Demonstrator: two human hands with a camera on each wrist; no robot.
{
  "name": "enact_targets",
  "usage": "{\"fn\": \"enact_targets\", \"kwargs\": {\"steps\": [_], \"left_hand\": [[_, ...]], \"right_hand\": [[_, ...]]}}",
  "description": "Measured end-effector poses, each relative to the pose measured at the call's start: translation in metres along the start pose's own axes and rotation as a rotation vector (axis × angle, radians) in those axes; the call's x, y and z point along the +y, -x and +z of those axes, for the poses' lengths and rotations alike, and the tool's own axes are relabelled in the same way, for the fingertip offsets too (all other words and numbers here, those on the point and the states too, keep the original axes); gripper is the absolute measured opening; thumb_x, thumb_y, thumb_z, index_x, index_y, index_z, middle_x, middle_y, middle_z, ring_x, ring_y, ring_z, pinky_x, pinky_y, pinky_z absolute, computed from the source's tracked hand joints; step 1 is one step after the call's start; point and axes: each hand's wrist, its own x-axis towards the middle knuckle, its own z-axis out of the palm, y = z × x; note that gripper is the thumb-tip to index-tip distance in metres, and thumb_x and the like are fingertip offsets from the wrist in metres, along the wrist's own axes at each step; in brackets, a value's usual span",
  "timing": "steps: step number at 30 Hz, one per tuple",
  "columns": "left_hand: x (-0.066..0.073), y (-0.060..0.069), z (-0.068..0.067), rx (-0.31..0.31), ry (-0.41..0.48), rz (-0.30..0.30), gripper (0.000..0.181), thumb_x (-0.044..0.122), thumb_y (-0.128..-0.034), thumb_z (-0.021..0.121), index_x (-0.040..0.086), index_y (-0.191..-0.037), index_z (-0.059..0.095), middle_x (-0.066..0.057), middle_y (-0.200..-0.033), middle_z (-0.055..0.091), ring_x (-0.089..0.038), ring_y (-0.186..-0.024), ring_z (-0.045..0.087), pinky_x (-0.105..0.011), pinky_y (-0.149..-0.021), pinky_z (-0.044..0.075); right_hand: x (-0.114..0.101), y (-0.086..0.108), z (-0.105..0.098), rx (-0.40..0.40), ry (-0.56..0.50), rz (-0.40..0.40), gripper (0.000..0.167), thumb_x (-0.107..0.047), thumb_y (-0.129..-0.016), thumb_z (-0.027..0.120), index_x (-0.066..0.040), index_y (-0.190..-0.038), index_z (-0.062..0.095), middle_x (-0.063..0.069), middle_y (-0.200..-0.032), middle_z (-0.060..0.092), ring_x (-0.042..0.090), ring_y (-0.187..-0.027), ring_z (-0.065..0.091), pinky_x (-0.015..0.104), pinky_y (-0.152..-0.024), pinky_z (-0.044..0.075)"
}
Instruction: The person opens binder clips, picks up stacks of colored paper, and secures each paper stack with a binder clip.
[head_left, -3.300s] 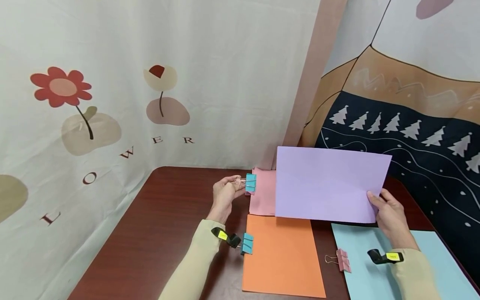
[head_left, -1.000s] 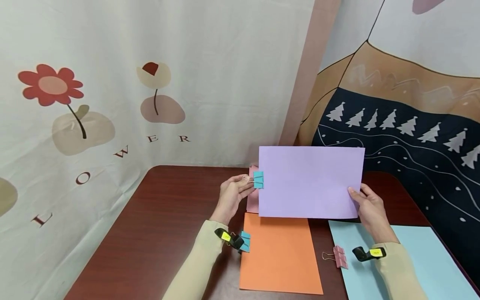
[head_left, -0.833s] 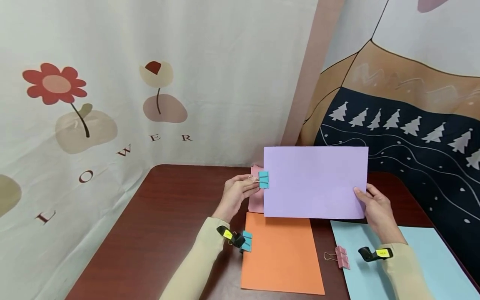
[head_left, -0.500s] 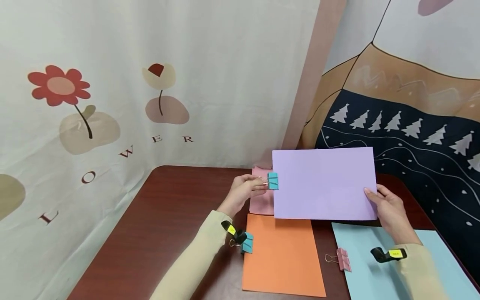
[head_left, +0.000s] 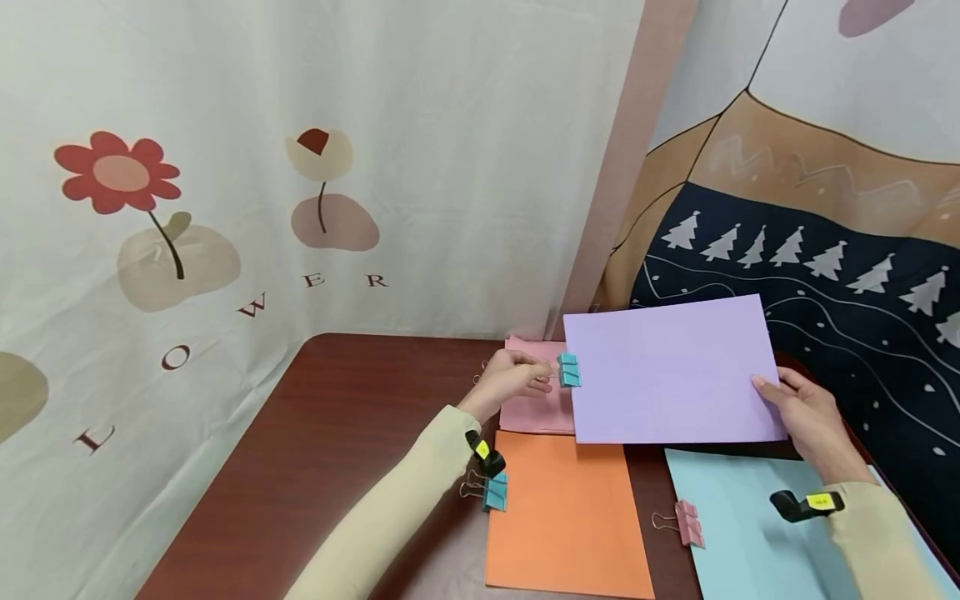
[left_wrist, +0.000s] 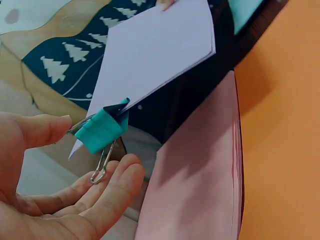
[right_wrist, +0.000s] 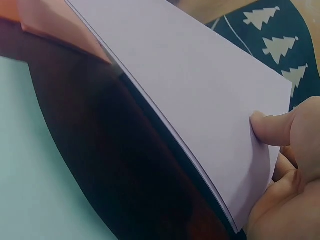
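My right hand (head_left: 808,417) grips the right edge of a stack of purple paper (head_left: 675,375), thumb on top, and holds it up over the table. On the stack's left edge sits a teal binder clip (head_left: 569,370). In the left wrist view, the wire handles of this teal clip (left_wrist: 102,130) lie between the thumb and fingers of my left hand (left_wrist: 75,185). Below the purple stack lies a pink paper stack (head_left: 532,408), partly covered. The right wrist view shows my right thumb (right_wrist: 280,127) pressing on the purple sheets.
Nearest me lies orange paper (head_left: 566,517) with a teal binder clip (head_left: 495,492) on its left edge. To the right is light blue paper (head_left: 742,500) with a pink binder clip (head_left: 688,523). The dark wooden table (head_left: 337,433) meets a printed curtain (head_left: 450,167) behind.
The teal clip has gone from left of the purple stack onto its left edge. Both hands and the stack have moved right lately, and the stack now tilts up at its right side.
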Motion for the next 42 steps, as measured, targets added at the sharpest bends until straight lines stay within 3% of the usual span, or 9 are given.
{"fn": "enact_targets", "kwargs": {"steps": [2, 8, 10, 21, 27, 33, 38, 42], "left_hand": [[0.001, -0.004, 0.005, -0.014, -0.03, -0.004, 0.034, 0.027, -0.0932, 0.076, 0.0, -0.114, 0.069, -0.026, -0.118, 0.072, -0.032, -0.098, 0.077, -0.05, -0.095, 0.06], [0.003, -0.011, 0.017, -0.045, -0.138, 0.0, 0.04, 0.036, -0.0912, 0.077, 0.003, -0.111, 0.07, -0.022, -0.112, 0.075, -0.036, -0.098, 0.076, -0.04, -0.087, 0.063], [0.004, -0.013, 0.021, -0.055, -0.165, 0.001, 0.041, 0.039, -0.091, 0.077, 0.004, -0.111, 0.07, -0.021, -0.111, 0.075, -0.035, -0.098, 0.076, -0.037, -0.087, 0.063], [0.003, -0.033, 0.048, -0.062, -0.329, -0.025, 0.043, 0.044, -0.0925, 0.074, 0.002, -0.105, 0.074, -0.012, -0.095, 0.079, -0.027, -0.084, 0.078, -0.036, -0.088, 0.061], [0.002, -0.04, 0.065, -0.049, -0.389, -0.02, 0.044, 0.044, -0.0908, 0.076, 0.001, -0.1, 0.075, -0.013, -0.092, 0.078, -0.025, -0.083, 0.076, -0.037, -0.089, 0.055], [0.003, -0.047, 0.08, -0.022, -0.424, -0.042, 0.042, 0.044, -0.089, 0.078, 0.003, -0.098, 0.072, -0.014, -0.086, 0.078, -0.023, -0.081, 0.076, -0.04, -0.096, 0.053], [0.005, -0.053, 0.096, 0.019, -0.442, -0.067, 0.038, 0.042, -0.0879, 0.08, 0.005, -0.088, 0.071, -0.016, -0.085, 0.077, -0.024, -0.08, 0.076, -0.034, -0.086, 0.053], [0.005, -0.058, 0.108, 0.039, -0.46, -0.089, 0.037, 0.041, -0.0883, 0.079, 0.008, -0.078, 0.066, -0.017, -0.083, 0.076, -0.024, -0.079, 0.074, -0.031, -0.079, 0.053]], "right_hand": [[0.001, -0.002, -0.005, 0.001, 0.017, 0.011, 0.082, -0.059, -0.103, 0.046, -0.003, -0.161, 0.026, 0.028, -0.162, 0.029, 0.015, -0.106, 0.055, 0.061, -0.106, 0.046], [0.01, -0.009, -0.018, 0.009, 0.042, 0.035, 0.087, -0.058, -0.104, 0.045, 0.001, -0.161, 0.017, 0.033, -0.162, 0.024, 0.045, -0.125, 0.044, 0.07, -0.111, 0.037], [0.014, -0.011, -0.021, 0.018, 0.051, 0.045, 0.087, -0.058, -0.104, 0.045, 0.002, -0.161, 0.017, 0.035, -0.162, 0.024, 0.048, -0.127, 0.04, 0.071, -0.111, 0.036], [0.032, -0.019, -0.045, 0.04, 0.158, 0.058, 0.084, -0.054, -0.105, 0.044, 0.008, -0.158, 0.022, 0.04, -0.156, 0.029, 0.048, -0.12, 0.045, 0.062, -0.093, 0.047], [0.041, -0.023, -0.056, 0.057, 0.217, 0.076, 0.087, -0.058, -0.103, 0.046, 0.01, -0.155, 0.028, 0.038, -0.151, 0.036, 0.04, -0.109, 0.048, 0.044, -0.08, 0.047], [0.049, -0.03, -0.064, 0.056, 0.209, 0.107, 0.086, -0.055, -0.104, 0.046, 0.012, -0.154, 0.026, 0.038, -0.152, 0.033, 0.043, -0.111, 0.045, 0.055, -0.09, 0.045], [0.057, -0.037, -0.07, 0.095, 0.228, 0.129, 0.079, -0.048, -0.105, 0.047, 0.013, -0.152, 0.03, 0.038, -0.147, 0.037, 0.041, -0.109, 0.047, 0.05, -0.086, 0.045], [0.063, -0.045, -0.074, 0.139, 0.24, 0.15, 0.074, -0.044, -0.106, 0.047, 0.014, -0.15, 0.031, 0.04, -0.147, 0.036, 0.045, -0.113, 0.044, 0.06, -0.093, 0.044]]}}
